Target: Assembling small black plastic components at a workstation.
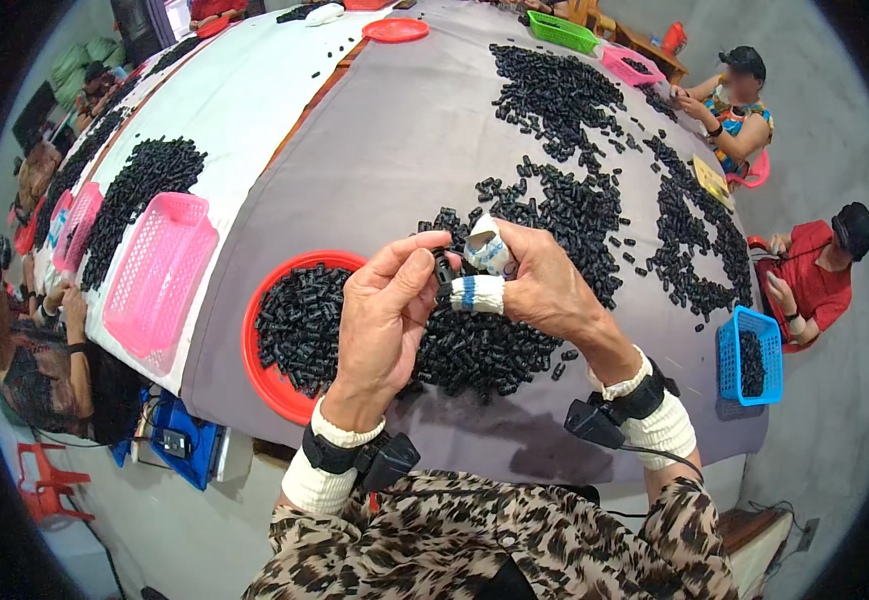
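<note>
My left hand is closed, its thumb and forefinger pinching a small black ribbed plastic part. From the right, my right hand meets it with bent fingers. White wraps with blue marks cover two of its digits, which close on the dark part at its right side. The finer shape of the part is hidden by the fingers. Under both hands lies a heap of similar black parts. Left of my left hand, a round red tray holds many more of them.
Black parts spread over the grey tablecloth ahead and right. A pink basket stands left, a blue basket at the right edge. Co-workers sit around, one in a red shirt. A cable runs from my right wrist device.
</note>
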Tool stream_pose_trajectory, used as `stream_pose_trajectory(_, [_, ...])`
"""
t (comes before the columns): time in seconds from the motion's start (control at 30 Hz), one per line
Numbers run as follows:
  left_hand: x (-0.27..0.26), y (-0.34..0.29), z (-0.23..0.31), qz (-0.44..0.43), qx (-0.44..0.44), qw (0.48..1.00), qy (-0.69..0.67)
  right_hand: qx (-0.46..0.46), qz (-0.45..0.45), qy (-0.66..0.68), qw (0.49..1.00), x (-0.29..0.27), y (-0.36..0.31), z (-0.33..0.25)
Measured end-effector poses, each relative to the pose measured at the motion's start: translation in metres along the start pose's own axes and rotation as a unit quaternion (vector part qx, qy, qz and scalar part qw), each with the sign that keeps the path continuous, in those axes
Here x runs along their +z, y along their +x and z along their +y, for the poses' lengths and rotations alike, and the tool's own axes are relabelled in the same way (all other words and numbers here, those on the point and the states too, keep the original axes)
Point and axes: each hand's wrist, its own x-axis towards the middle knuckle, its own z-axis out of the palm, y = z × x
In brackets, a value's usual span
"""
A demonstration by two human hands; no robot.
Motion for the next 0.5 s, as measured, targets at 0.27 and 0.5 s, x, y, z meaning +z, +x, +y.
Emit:
stream_pose_trajectory(0.27, [-0.005, 0.0, -0.001, -0.045, -0.013, 0.997, -0.055, -0.01, -0.004, -0.005, 1.0, -0.001, -0.002, 0.002])
stream_pose_trajectory(0.5, [-0.009, 0.003, -0.008, -0.08, -0.034, 0.992, -0.087, -0.018, -0.042, -0.011, 0.999, -0.002, -0.002, 0.005])
